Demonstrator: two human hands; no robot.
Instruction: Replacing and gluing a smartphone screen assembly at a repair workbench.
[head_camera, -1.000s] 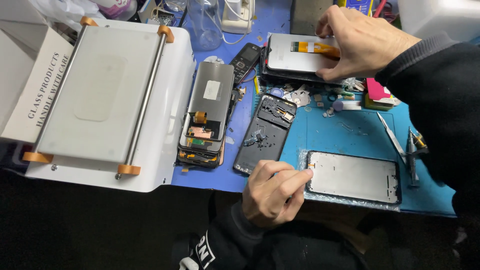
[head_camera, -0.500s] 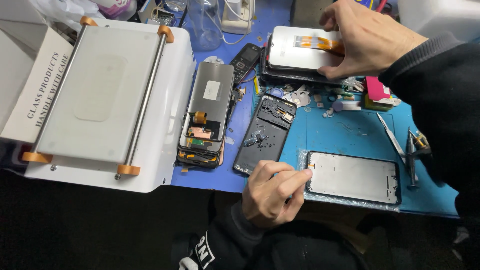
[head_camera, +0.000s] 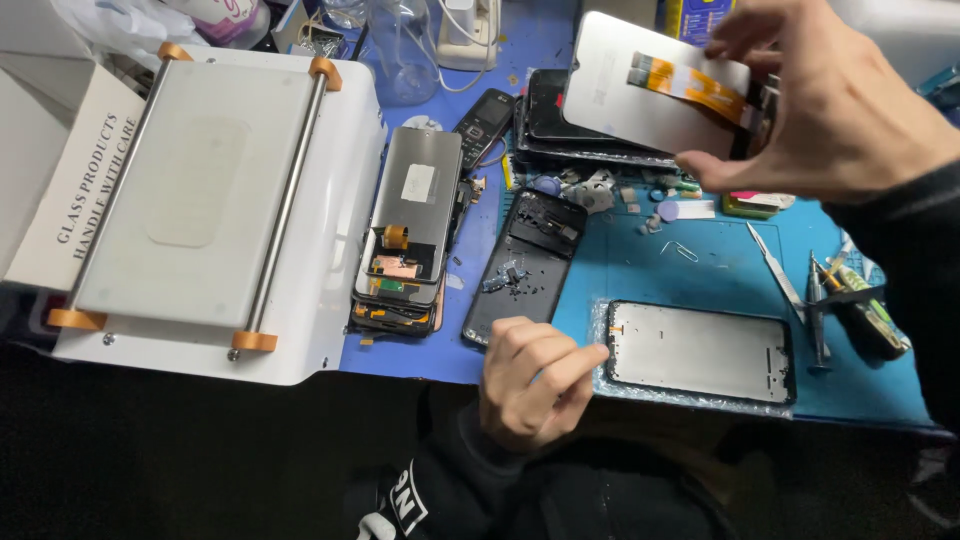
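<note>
My right hand (head_camera: 815, 100) holds a phone display panel (head_camera: 620, 85) by its right edge, lifted and tilted above a stack of dark phone screens (head_camera: 555, 125). The panel shows its pale back with an orange flex ribbon (head_camera: 690, 85). My left hand (head_camera: 535, 380) rests at the near table edge in a loose fist, its index fingertip touching the left end of a black phone frame (head_camera: 700, 350) that lies flat on the blue mat (head_camera: 690, 260).
A white screen separator machine (head_camera: 210, 190) fills the left. Beside it lie stacked opened phones (head_camera: 405, 240) and a black back housing (head_camera: 528, 262). Tweezers (head_camera: 775, 268) and screwdrivers (head_camera: 850, 300) lie at right. A bottle (head_camera: 400, 50) stands at the back.
My right hand has lifted the display panel off the stack of screens and tilted it up. My left hand stays at the frame's left end.
</note>
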